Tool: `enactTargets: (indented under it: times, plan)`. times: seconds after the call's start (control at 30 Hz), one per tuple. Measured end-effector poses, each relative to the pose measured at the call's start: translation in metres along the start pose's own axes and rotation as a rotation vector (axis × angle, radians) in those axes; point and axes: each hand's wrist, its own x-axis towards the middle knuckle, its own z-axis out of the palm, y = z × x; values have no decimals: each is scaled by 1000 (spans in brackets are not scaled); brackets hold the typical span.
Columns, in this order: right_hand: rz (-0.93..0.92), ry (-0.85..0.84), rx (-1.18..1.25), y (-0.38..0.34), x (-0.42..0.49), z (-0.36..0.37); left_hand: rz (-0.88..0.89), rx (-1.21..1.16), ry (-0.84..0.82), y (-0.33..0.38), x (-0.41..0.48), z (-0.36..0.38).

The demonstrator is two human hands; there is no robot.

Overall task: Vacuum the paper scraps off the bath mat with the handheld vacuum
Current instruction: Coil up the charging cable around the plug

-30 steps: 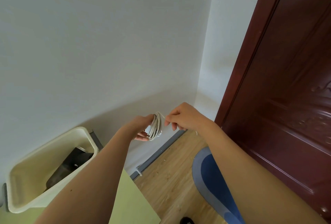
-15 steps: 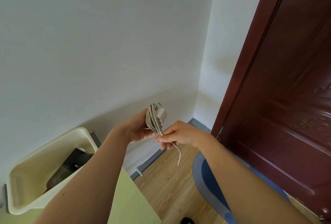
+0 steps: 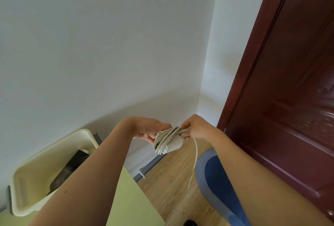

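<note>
White cord bundle [image 3: 165,140] sits gripped in the left hand [image 3: 146,130], with the right hand [image 3: 196,126] pinching its strands. A forearm [image 3: 86,180] half-hides the dark vacuum [image 3: 70,168] in the cream bin [image 3: 45,155] on the left. The blue bath mat [image 3: 213,171], cut off by an arm, lies on the wood floor [image 3: 171,180].

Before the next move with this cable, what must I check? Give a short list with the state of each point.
1. Left hand holds the cable bundle: ok.
2. Right hand pinches a strand: ok.
3. Loose end hangs free: ok.
4. Mat in view: ok.
5. Scraps on mat: cannot tell.
6. Vacuum in hand: not ok; dark thing in the bin, cannot tell what.
</note>
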Motion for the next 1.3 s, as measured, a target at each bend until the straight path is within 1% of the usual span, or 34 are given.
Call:
enactTargets:
  times: [0.13, 0.27, 0.4, 0.53, 0.77, 0.97, 1.1, 1.17, 1.3]
  plan:
    - [-40, 79, -10, -7, 2, -5, -149, 132, 118, -5, 10, 2]
    - [-101, 143, -24, -13, 1, -8, -205, 133, 284, -10, 17, 1]
    - [-144, 250, -42, -23, 3, -7, -219, 31, 426, -12, 21, 1]
    - [-160, 292, -6, -26, 1, -5, -204, -73, 536, -15, 23, 1]
    - [-189, 270, 206, -39, -8, -1, -149, -467, 711, -19, 27, -1]
    - [-261, 257, 279, -52, -9, 5, -16, -843, 711, -11, 22, -4]
    - [-281, 188, 313, -52, -11, 11, -27, -1080, 694, -8, 19, -8]
    - [-257, 125, 334, -49, -11, 16, -26, -1127, 639, -9, 19, -11]
    - [-171, -53, 374, -37, -14, 16, -4, -1104, 504, -11, 21, -11]
